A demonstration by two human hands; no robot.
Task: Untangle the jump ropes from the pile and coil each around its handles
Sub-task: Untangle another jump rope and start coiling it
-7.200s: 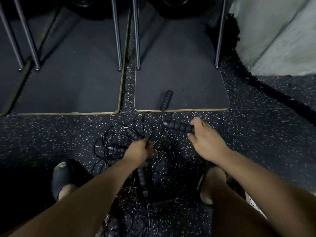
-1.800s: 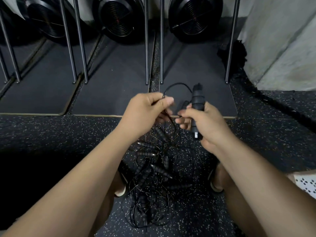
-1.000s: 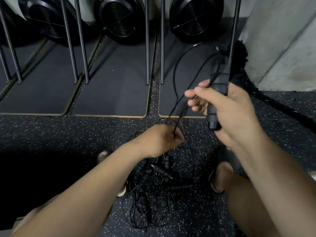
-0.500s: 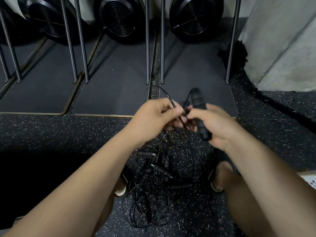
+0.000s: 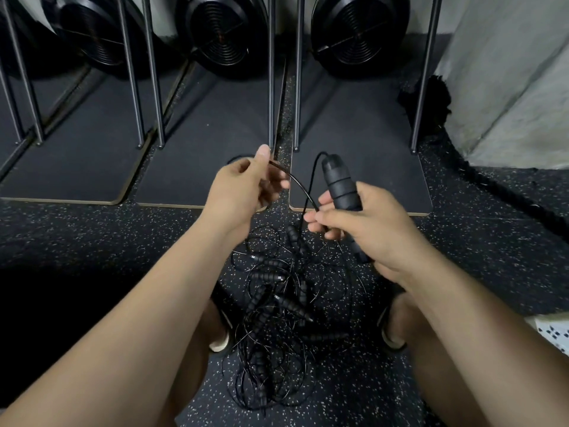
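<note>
A tangled pile of black jump ropes [image 5: 277, 309] with several ribbed handles lies on the speckled floor between my feet. My right hand [image 5: 366, 232] grips a black ribbed handle [image 5: 340, 183] upright above the pile; a second handle end shows below that hand. A thin black rope [image 5: 300, 186] runs from the handle's top down into the pile and across to my left hand [image 5: 243, 192], which pinches it between thumb and fingers, a little left of the handle.
Dark mats [image 5: 215, 124] with pale edges lie ahead, with chrome rack legs [image 5: 271, 72] standing on them and black weight plates [image 5: 224, 35] behind. A grey concrete wall [image 5: 508, 72] stands at right, with a thick black rope [image 5: 492, 183] along its base.
My left hand has moved up and to the left, drawing the rope away from the handle. My right hand stays close to where it was, still holding the handle.
</note>
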